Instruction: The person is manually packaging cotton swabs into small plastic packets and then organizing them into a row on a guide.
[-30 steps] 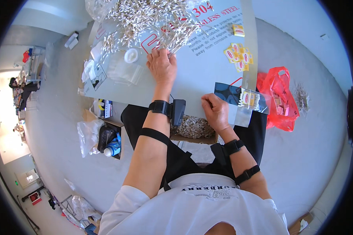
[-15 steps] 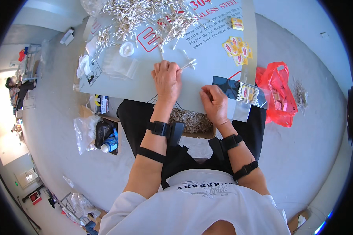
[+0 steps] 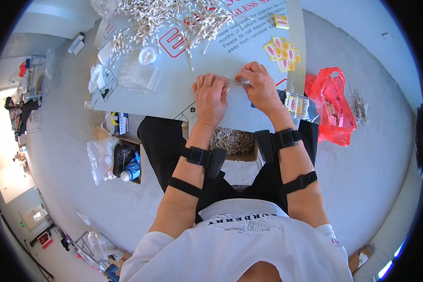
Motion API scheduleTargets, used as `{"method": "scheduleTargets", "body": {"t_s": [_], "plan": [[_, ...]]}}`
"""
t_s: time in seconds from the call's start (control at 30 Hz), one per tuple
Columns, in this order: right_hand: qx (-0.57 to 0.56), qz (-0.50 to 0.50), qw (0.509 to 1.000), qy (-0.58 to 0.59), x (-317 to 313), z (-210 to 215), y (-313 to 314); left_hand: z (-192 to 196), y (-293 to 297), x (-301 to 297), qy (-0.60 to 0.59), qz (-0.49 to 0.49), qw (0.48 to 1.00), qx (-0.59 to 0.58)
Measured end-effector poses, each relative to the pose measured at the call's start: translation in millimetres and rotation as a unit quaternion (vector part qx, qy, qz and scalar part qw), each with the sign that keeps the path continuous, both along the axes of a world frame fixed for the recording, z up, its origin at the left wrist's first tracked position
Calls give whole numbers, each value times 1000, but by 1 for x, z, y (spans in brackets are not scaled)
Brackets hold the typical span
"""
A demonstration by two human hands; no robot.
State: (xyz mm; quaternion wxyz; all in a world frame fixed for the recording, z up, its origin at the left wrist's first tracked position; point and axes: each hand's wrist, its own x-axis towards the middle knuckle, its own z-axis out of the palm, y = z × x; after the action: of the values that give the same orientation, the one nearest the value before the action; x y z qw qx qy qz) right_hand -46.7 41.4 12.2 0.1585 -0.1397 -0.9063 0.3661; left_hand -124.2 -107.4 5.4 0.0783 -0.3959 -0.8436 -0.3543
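**Two-Hand Pinch on a Small Clear Packet at the Sheet's Near Edge**

**Grip.** Both hands meet over the near part of the sheet. The left hand (image 3: 211,96) has its fingers curled and pressed together, pinching the left end of a small clear packet (image 3: 237,83). The right hand (image 3: 261,87) pinches the right end in the same way, thumb against fingertips. Neither hand is spread. What the packet contains is too small to tell.

**Axis and position.** The packet lies between the two hands, its long axis running roughly left to right across the person's front. Each hand closes on one end, so neither is nearer than the other. The packet is held just above the sheet; contact with the surface cannot be confirmed.

**Work surface.** The hands are over a large pale printed sheet (image 3: 174,89) laid on the floor in front of the person's crossed legs.

**Surroundings.**
- Far side of the sheet: a loose heap of cotton swabs (image 3: 169,16), well apart from the hands.
- Left of the hands: a stack of empty clear bags (image 3: 141,75) and a small round white lid (image 3: 147,55).
- Right of the hands: yellow-and-red labels (image 3: 281,49) on the sheet, and a filled packet (image 3: 297,104) just beside the right wrist.
- Further right: a red plastic bag (image 3: 331,110) on the floor.
- Between the knees: a cardboard box (image 3: 232,141) filled with swabs.
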Motion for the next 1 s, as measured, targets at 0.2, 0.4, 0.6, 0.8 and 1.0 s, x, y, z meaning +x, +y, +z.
{"method": "scheduleTargets", "body": {"t_s": [0.2,0.4,0.6,0.8,1.0], "plan": [[-59,-10,998,22,-1,-6,2,-2,0,-10,2,-19,1000,-2],[-26,-49,998,23,-4,-7,-1,0,5,-22,-22,-38,999,16],[-127,-130,978,100,2,-17,0,3,14,-17,12,-30,999,6],[-2,-66,995,75,16,-5,-20,-3,4,-17,-7,-11,1000,27],[34,-86,993,73,25,-6,-35,6,-1,-55,22,219,974,-54]]}}
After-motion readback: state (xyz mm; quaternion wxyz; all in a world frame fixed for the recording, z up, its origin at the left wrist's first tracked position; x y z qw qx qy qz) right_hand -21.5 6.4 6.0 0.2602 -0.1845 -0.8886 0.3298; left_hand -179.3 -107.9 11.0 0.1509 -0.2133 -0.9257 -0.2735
